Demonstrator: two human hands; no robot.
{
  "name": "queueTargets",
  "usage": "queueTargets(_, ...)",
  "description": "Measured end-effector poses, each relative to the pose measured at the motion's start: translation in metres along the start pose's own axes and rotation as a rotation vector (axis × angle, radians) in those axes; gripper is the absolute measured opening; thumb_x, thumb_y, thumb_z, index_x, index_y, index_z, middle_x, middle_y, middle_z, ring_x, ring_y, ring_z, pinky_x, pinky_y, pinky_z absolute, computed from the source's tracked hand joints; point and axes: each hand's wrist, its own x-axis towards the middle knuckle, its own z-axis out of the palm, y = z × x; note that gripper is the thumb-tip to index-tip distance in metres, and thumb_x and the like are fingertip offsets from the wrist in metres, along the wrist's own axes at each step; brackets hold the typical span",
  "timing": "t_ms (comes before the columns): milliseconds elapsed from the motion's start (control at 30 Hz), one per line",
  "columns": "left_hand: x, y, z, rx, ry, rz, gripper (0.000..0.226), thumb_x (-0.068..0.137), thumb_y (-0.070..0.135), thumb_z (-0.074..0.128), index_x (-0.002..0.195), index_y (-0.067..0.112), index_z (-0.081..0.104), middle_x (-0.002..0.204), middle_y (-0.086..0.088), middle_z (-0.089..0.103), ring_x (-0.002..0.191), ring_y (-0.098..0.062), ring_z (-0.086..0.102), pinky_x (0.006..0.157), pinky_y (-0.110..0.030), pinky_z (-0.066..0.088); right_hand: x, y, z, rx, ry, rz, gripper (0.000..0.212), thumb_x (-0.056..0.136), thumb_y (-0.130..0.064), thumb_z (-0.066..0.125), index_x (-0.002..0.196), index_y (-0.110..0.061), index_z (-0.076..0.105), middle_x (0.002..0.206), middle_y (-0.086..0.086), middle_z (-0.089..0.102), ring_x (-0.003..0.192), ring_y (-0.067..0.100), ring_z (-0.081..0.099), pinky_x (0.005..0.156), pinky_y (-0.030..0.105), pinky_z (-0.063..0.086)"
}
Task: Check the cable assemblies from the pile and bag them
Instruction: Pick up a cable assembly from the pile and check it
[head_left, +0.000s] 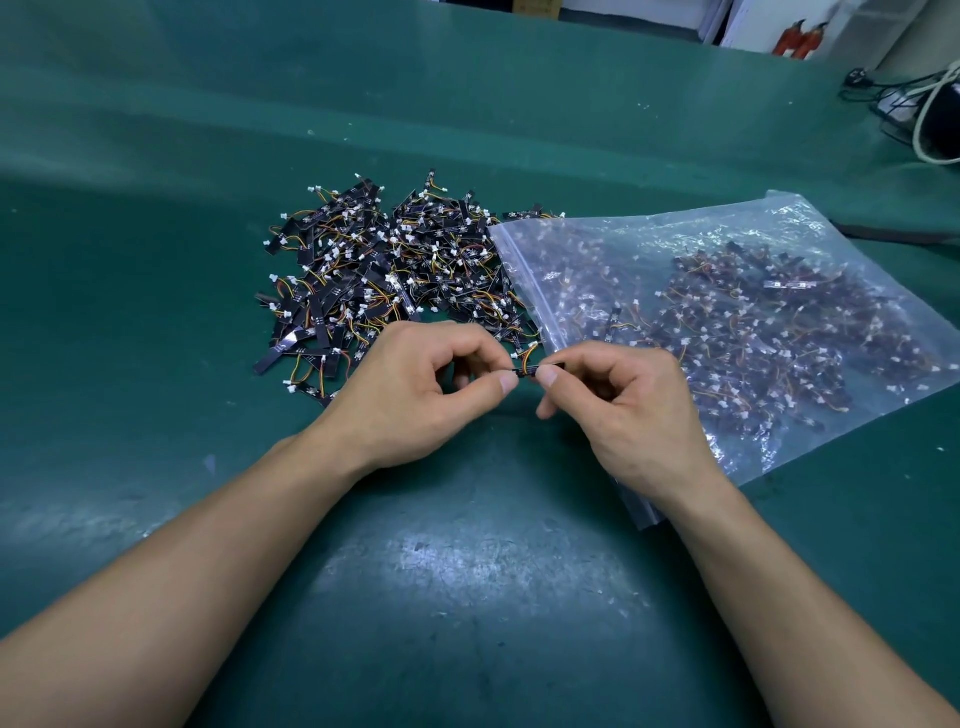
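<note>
A pile of cable assemblies (384, 270), black strips with coloured wires and white plugs, lies on the green mat beyond my hands. To its right lies a clear zip bag (727, 312) holding many more assemblies. Between the two, just above the mat, my left hand (415, 395) and my right hand (628, 410) each pinch one end of a single cable assembly (527, 370), thumbs and forefingers facing each other. Its orange and yellow wires curl up behind the strip. My right hand partly covers the bag's near edge.
The green mat (467, 571) covers the whole bench and folds up in a ridge behind the pile. At the far right edge sit black and white cords (924, 104). Red objects (800, 36) stand beyond the bench's back edge.
</note>
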Motion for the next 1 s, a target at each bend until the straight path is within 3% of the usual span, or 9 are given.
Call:
queueTargets(133,0.0012,-0.0016,0.0001,0.042,0.003,-0.003,0.009,0.087,0.024,0.068,0.081,0.018,0.073,0.068,0.008,0.065,0.061,-0.010,0.055,0.061,-0.018,0.040,-0.0013,0.0004,0.0012,0.019,-0.016,-0.008,0.009,0.087,-0.026,0.068,0.082,-0.024,0.076,0.062,-0.008,0.071,0.046,0.001,0.044,0.050,0.010,0.033)
queueTargets(333,0.0003,-0.0015,-0.0002,0.024,-0.003,0.008,0.010,0.087,0.023,0.069,0.083,0.016,0.074,0.072,0.005,0.069,0.063,-0.013,0.057,0.062,-0.016,0.041,0.0004,0.0020,0.0020,-0.031,0.005,-0.013,0.013,0.089,-0.025,0.066,0.080,-0.028,0.074,0.063,-0.010,0.070,0.050,0.003,0.048,0.050,0.019,0.040)
queueTargets(700,0.0005,-0.0024,-0.0011,0.049,-0.003,-0.001,0.010,0.088,0.026,0.068,0.082,0.020,0.073,0.068,0.005,0.065,0.061,-0.010,0.054,0.061,-0.014,0.037,-0.0007,0.0021,0.0023,0.001,-0.019,-0.020,0.010,0.087,-0.026,0.068,0.082,-0.022,0.076,0.062,-0.007,0.071,0.049,0.003,0.047,0.050,0.014,0.036)
queueTargets(867,0.0001,-0.0029,-0.0012,0.029,-0.007,-0.005,0.011,0.089,0.026,0.068,0.083,0.018,0.073,0.069,0.003,0.067,0.062,-0.012,0.056,0.062,-0.017,0.039,-0.0002,0.0030,0.0023,-0.028,-0.008,-0.019,0.011,0.089,-0.026,0.067,0.080,-0.027,0.074,0.064,-0.010,0.071,0.051,0.020,0.052,0.050,0.023,0.041)
queueTargets(1000,-0.0006,-0.0025,-0.0009,0.017,-0.031,0.005,0.010,0.088,0.025,0.068,0.084,0.018,0.073,0.073,0.004,0.069,0.064,-0.015,0.058,0.062,-0.018,0.042,0.0002,0.0033,0.0025,-0.053,-0.006,-0.022,0.013,0.089,-0.025,0.066,0.078,-0.027,0.074,0.063,-0.011,0.070,0.049,0.002,0.046,0.050,0.015,0.038)
